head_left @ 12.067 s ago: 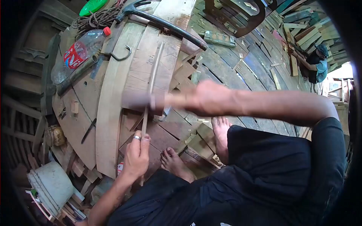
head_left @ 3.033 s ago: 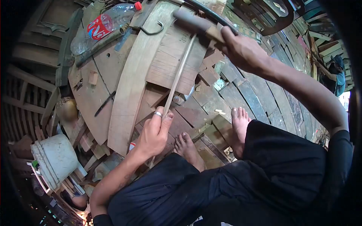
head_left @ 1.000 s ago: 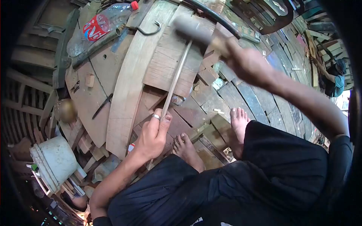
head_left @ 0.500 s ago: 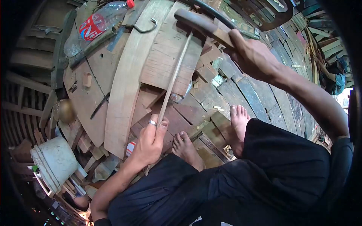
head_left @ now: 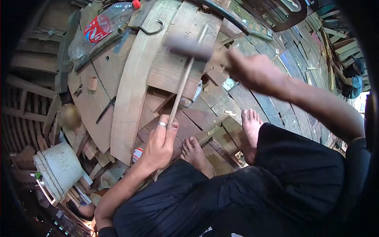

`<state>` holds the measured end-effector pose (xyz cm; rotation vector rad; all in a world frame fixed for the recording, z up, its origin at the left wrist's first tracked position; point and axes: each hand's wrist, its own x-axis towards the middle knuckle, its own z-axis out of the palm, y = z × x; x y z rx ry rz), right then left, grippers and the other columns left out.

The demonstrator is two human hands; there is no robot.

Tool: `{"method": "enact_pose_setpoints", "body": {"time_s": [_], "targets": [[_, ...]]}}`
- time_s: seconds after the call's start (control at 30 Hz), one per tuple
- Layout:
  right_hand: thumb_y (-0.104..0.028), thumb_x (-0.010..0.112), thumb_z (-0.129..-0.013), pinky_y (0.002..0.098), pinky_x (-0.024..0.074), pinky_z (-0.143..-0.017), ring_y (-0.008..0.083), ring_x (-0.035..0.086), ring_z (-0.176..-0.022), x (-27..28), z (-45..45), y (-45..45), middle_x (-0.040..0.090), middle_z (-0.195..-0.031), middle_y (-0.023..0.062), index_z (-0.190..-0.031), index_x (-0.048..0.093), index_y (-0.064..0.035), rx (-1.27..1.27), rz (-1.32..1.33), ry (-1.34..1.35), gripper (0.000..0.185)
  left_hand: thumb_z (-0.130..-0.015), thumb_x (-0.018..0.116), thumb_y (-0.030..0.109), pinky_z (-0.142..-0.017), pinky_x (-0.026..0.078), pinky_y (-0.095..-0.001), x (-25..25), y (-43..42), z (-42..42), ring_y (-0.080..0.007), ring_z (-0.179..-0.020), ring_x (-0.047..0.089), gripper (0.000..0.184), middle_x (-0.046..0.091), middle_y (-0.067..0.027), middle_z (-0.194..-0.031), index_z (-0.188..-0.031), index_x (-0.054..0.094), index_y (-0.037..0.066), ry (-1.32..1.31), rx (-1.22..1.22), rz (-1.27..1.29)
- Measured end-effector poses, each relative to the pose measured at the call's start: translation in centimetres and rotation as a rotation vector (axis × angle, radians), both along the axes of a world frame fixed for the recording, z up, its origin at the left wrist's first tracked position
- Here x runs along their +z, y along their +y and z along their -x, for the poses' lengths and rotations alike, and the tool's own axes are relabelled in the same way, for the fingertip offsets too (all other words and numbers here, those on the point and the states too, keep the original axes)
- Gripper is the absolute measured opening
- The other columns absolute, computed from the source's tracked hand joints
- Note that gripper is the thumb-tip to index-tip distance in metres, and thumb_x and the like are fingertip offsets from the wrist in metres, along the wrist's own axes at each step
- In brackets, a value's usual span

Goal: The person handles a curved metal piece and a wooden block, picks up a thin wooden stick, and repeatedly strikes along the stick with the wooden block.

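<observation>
My left hand (head_left: 158, 147), with a ring on one finger, is closed round the lower part of a thin wooden strip (head_left: 181, 89). The strip slants up over a scratched wooden board (head_left: 167, 75). My right hand (head_left: 252, 71), blurred by motion, grips the light wooden handle of a dark blade-like tool (head_left: 189, 48). The blurred tool lies across the strip in the view; whether it touches the strip I cannot tell. Left of the board runs a long curved plank (head_left: 136, 75). A metal hook (head_left: 152, 28) rests near the plank's upper part.
A plastic bottle (head_left: 100, 29) with a red label lies at the upper left. Below it is a dark thin blade (head_left: 106, 110). A white bucket (head_left: 59, 168) stands at the lower left. A dark curved bar (head_left: 225, 15) lies at the top. A person (head_left: 355, 81) sits far right.
My right hand and the tool have moved down and slightly left along the strip, leaving its upper end visible. My left hand keeps its hold and has shifted slightly upward.
</observation>
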<state>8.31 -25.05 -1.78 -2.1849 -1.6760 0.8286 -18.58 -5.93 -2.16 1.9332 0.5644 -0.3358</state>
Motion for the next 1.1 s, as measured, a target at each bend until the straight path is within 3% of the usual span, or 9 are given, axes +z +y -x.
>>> {"method": "enact_pose_setpoints", "body": {"time_s": [0.23, 0.37, 0.6, 0.67, 0.73, 0.77, 0.83, 0.87, 1.1], "targets": [[-0.019, 0.058, -0.099, 0.0508, 0.0505, -0.047, 0.0395, 0.063, -0.057, -0.8, 2.5, -1.6, 0.062, -0.068, 0.0135, -0.11, 0.038, -0.0106, 0.268, -0.15, -0.23, 0.024, -0.112, 0.041, 0.033, -0.063, 0.04, -0.0505, -1.2, 0.5, 0.4, -0.045, -0.068, 0.057, 0.031, 0.053, -0.0232, -0.071, -0.11, 0.047, 0.003, 0.115, 0.033, 0.072], [-0.027, 0.059, -0.101, 0.0556, 0.0478, -0.05, 0.0462, 0.064, -0.062, -2.1, -3.1, -1.0, 0.063, -0.066, 0.0218, -0.115, 0.039, -0.0087, -0.204, -0.28, -0.342, 0.031, -0.112, 0.04, 0.034, -0.063, 0.04, -0.0504, -0.9, 0.7, 0.1, -0.0447, -0.067, 0.058, 0.032, 0.053, -0.023, -0.069, -0.11, 0.048, 0.003, 0.035, 0.041, 0.104], [-0.022, 0.059, -0.1, 0.0511, 0.0489, -0.046, 0.0423, 0.064, -0.058, -0.9, 1.2, -1.3, 0.062, -0.064, 0.0169, -0.106, 0.039, -0.0091, 0.222, -0.246, -0.227, 0.024, -0.112, 0.042, 0.033, -0.062, 0.04, -0.0486, -0.4, 0.2, -0.6, -0.0429, -0.065, 0.056, 0.031, 0.053, -0.0211, -0.069, -0.108, 0.048, 0.002, 0.044, 0.016, 0.015], [-0.025, 0.059, -0.101, 0.0505, 0.048, -0.045, 0.0419, 0.064, -0.057, -1.6, -2.1, -1.1, 0.061, -0.064, 0.0177, -0.106, 0.041, -0.0081, -0.063, -0.187, -0.28, 0.026, -0.111, 0.042, 0.033, -0.062, 0.04, -0.0483, -0.8, 0.3, -0.1, -0.042, -0.065, 0.056, 0.031, 0.052, -0.0205, -0.068, -0.107, 0.048, 0.002, 0.036, 0.03, 0.023], [-0.026, 0.058, -0.102, 0.0508, 0.048, -0.045, 0.042, 0.064, -0.057, -1.1, -2.0, -0.5, 0.061, -0.064, 0.0181, -0.107, 0.041, -0.0078, -0.18, -0.289, -0.359, 0.026, -0.113, 0.043, 0.032, -0.046, 0.032, -0.0256, -1.7, 0.3, 0.2, -0.0048, -0.049, 0.037, 0.028, 0.04, 0.0047, -0.063, -0.106, 0.052, 0.006, -0.108, 0.095, 0.125], [-0.026, 0.058, -0.102, 0.0514, 0.0476, -0.045, 0.0419, 0.063, -0.056, -0.9, -0.9, -0.6, 0.061, -0.063, 0.0185, -0.107, 0.041, -0.0069, -0.11, -0.176, -0.294, 0.027, -0.113, 0.043, 0.032, -0.046, 0.032, -0.0256, -1.8, 0.4, 0.2, -0.0048, -0.049, 0.037, 0.028, 0.04, 0.0047, -0.063, -0.106, 0.052, 0.006, -0.119, 0.097, 0.123], [-0.026, 0.058, -0.102, 0.0526, 0.0469, -0.044, 0.0417, 0.063, -0.056, -0.3, 1.8, -1.0, 0.061, -0.062, 0.0192, -0.108, 0.041, -0.0051, 0.011, 0.062, -0.144, 0.028, -0.111, 0.044, 0.031, -0.059, 0.04, -0.0442, -1.2, 0.5, 0.0, -0.032, -0.059, 0.054, 0.03, 0.049, -0.0157, -0.064, -0.106, 0.051, 0.003, -0.013, 0.06, 0.095], [-0.025, 0.058, -0.101, 0.0526, 0.0458, -0.044, 0.0414, 0.063, -0.055, -1.3, 2.1, -1.6, 0.061, -0.061, 0.0188, -0.109, 0.04, -0.005, 0.221, -0.202, -0.164, 0.028, -0.111, 0.044, 0.031, -0.059, 0.04, -0.0442, -1.1, 0.6, -0.2, -0.032, -0.059, 0.054, 0.03, 0.049, -0.0157, -0.064, -0.106, 0.051, 0.003, -0.014, 0.059, 0.093], [-0.025, 0.055, -0.103, 0.0565, 0.0484, -0.05, 0.0454, 0.063, -0.057, -0.9, -1.2, 0.0, 0.063, -0.063, 0.0179, -0.113, 0.039, -0.0064, -0.239, -0.222, -0.281, 0.027, -0.114, 0.041, 0.032, -0.045, 0.03, -0.0239, -1.2, 0.7, 0.0, -0.0027, -0.048, 0.035, 0.032, 0.037, 0.0079, -0.059, -0.108, 0.055, 0.003, -0.067, 0.087, 0.166]]}}
